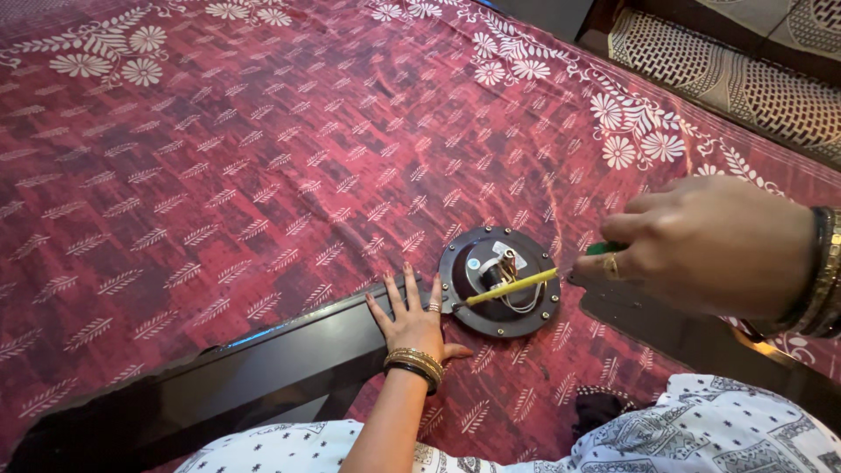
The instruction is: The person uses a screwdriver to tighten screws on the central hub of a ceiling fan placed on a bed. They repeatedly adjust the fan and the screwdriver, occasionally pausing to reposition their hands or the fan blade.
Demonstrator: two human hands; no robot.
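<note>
A dark round fan motor hub [499, 280] with wires showing at its middle lies on a red patterned bedsheet [263, 158]. A long dark fan blade [219, 377] runs from the hub toward the lower left. My left hand [412, 320] rests flat, fingers spread, on the blade's end beside the hub. My right hand [701, 245] grips a screwdriver [512, 286] with a yellow shaft and green handle; its tip points at the hub's left rim near the blade joint. Another dark blade [666, 324] extends right, partly hidden under my right hand.
The bed's edge runs along the upper right, with a patterned cream mat [745, 79] on the floor beyond. My knees in white printed cloth [701, 429] sit at the bottom. A small dark object [600, 407] lies near my knee.
</note>
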